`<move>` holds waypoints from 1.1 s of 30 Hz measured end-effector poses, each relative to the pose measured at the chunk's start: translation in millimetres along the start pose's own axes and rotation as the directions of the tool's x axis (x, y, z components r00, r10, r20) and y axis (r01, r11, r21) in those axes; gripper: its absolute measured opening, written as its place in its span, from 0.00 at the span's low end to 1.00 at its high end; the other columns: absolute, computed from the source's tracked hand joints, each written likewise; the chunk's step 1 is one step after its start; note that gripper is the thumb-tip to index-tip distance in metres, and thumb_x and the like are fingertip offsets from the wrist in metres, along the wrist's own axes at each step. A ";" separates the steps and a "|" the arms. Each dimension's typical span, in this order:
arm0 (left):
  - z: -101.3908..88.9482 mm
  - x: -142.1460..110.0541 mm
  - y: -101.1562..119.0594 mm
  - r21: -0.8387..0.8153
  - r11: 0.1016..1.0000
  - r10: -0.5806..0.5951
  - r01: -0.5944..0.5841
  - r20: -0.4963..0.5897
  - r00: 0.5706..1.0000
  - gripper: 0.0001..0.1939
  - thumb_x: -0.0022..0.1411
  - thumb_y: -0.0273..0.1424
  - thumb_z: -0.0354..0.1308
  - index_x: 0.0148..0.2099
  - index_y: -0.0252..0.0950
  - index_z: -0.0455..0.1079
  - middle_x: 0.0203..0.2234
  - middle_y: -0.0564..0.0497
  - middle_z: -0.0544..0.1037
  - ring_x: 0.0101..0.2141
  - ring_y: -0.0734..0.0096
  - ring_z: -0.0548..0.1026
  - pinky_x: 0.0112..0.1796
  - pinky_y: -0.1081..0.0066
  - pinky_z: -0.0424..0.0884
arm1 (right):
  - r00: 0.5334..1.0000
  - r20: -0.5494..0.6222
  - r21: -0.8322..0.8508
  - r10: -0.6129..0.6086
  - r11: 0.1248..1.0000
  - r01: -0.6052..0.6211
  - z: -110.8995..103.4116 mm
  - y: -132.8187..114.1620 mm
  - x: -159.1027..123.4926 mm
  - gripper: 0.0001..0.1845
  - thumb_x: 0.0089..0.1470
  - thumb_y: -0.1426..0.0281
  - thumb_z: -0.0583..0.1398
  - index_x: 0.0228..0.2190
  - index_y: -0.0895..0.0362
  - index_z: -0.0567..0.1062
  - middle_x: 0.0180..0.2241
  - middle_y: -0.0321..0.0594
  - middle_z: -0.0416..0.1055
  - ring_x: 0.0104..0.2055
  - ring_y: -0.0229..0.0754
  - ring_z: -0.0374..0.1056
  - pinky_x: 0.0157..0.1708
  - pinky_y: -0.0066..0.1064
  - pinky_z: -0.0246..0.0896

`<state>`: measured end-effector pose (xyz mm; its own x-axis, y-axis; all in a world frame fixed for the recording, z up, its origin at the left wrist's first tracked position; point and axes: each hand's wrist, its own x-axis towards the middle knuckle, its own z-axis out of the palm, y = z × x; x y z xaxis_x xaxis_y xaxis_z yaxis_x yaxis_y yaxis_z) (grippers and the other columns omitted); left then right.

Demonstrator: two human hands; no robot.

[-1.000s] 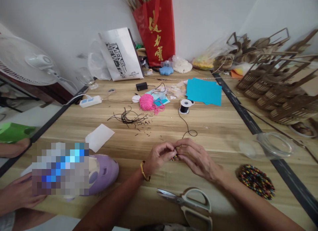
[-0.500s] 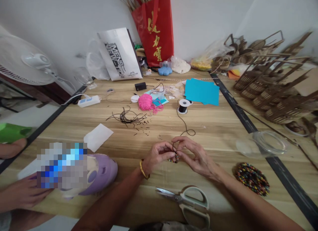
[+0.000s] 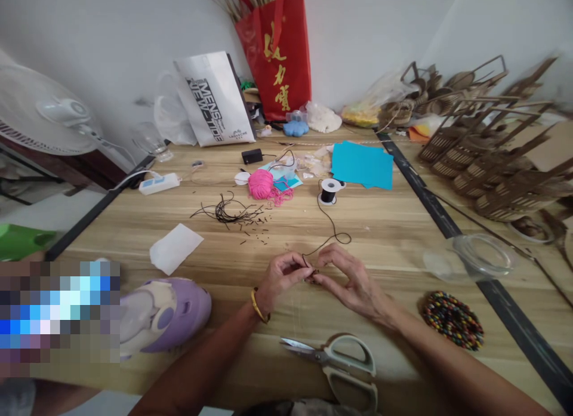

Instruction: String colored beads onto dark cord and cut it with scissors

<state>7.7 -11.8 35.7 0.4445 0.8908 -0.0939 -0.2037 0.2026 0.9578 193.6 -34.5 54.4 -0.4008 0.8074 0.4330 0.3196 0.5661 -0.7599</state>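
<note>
My left hand [image 3: 286,279], with a gold bangle at its wrist, pinches a thin black cord [image 3: 320,247] between thumb and forefinger. This cord runs back to a white spool [image 3: 330,187] of black cord. Close against it, my right hand [image 3: 351,279] has its thumb and fingertips closed on a small string of beads [image 3: 316,275], mostly hidden by the fingers. Scissors [image 3: 329,359] with pale handles lie just below my hands, blades pointing left. A coil of multicoloured beads [image 3: 453,320] rests to the right of my right forearm.
Cut black cords [image 3: 230,210] and short scraps lie ahead, near pink yarn [image 3: 261,184] and blue sheets [image 3: 362,165]. At left are white paper [image 3: 176,249] and a purple-and-cream device [image 3: 179,314] beside another person, partly blurred out. Woven baskets [image 3: 483,177] crowd the right.
My fingertips have shifted slightly, and the beads between them show less. The cord now rises from my left fingertips toward the spool. The other person's hands have moved left.
</note>
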 end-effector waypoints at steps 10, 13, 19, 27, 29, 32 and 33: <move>-1.3 2.0 -2.1 0.031 0.998 0.060 -0.060 -0.016 0.998 0.11 0.53 0.34 0.64 0.28 0.31 0.68 0.25 0.52 0.71 0.27 0.77 0.67 0.30 0.75 0.63 | 0.999 0.027 -0.042 -0.031 0.999 0.032 6.0 0.2 -1.6 0.04 0.61 0.73 0.54 0.36 0.56 0.70 0.35 0.43 0.67 0.38 0.41 0.65 0.36 0.31 0.63; -0.9 2.5 -1.7 0.035 0.996 0.087 -0.086 -0.019 0.996 0.12 0.53 0.34 0.63 0.27 0.31 0.67 0.26 0.52 0.70 0.27 0.77 0.66 0.30 0.75 0.63 | 0.999 0.034 -0.042 -0.028 0.999 0.029 7.2 0.2 -2.2 0.05 0.61 0.74 0.54 0.37 0.56 0.70 0.36 0.43 0.67 0.39 0.41 0.65 0.37 0.32 0.63; 1.1 1.9 -1.9 0.111 0.984 0.147 -0.142 -0.039 0.988 0.12 0.55 0.34 0.62 0.27 0.32 0.65 0.25 0.52 0.69 0.27 0.76 0.66 0.30 0.75 0.63 | 0.998 0.039 -0.013 -0.040 0.999 0.040 10.9 4.2 -3.2 0.05 0.61 0.76 0.53 0.37 0.56 0.68 0.35 0.42 0.66 0.38 0.40 0.63 0.36 0.31 0.61; 3.8 -1.5 -6.0 0.268 0.923 0.292 -0.277 -0.020 0.956 0.11 0.61 0.34 0.56 0.29 0.33 0.63 0.26 0.51 0.67 0.29 0.74 0.66 0.32 0.74 0.63 | 0.993 0.039 -0.093 -0.113 0.989 0.116 17.0 10.0 -5.9 0.05 0.62 0.75 0.52 0.36 0.57 0.67 0.33 0.43 0.66 0.36 0.42 0.61 0.35 0.33 0.60; 5.2 -2.8 -4.5 0.294 0.911 0.309 -0.288 -0.027 0.951 0.11 0.61 0.34 0.56 0.29 0.33 0.63 0.26 0.51 0.67 0.29 0.74 0.66 0.32 0.74 0.63 | 0.992 0.029 -0.111 -0.126 0.986 0.129 19.0 9.5 -6.9 0.05 0.62 0.75 0.51 0.36 0.57 0.67 0.32 0.43 0.65 0.35 0.42 0.60 0.34 0.33 0.60; 6.3 -3.4 -1.5 0.308 0.913 0.293 -0.267 -0.038 0.955 0.12 0.60 0.35 0.56 0.28 0.34 0.64 0.26 0.51 0.68 0.29 0.73 0.66 0.32 0.73 0.63 | 0.991 0.018 -0.103 -0.130 0.986 0.131 21.1 7.4 -7.8 0.06 0.62 0.75 0.51 0.36 0.57 0.66 0.32 0.43 0.65 0.34 0.43 0.60 0.34 0.34 0.60; 6.1 -3.2 -0.7 0.301 0.920 0.274 -0.250 -0.038 0.961 0.12 0.60 0.35 0.57 0.28 0.34 0.64 0.26 0.51 0.68 0.29 0.73 0.66 0.32 0.73 0.62 | 0.992 0.016 -0.096 -0.128 0.987 0.129 21.3 6.7 -7.7 0.06 0.62 0.76 0.51 0.36 0.57 0.66 0.32 0.43 0.65 0.35 0.43 0.60 0.34 0.34 0.60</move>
<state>11.7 -17.3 37.0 0.3384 0.9270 0.1615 -0.0359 -0.1588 0.9867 180.5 -40.5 35.6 -0.4518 0.7254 0.5193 0.3464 0.6791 -0.6472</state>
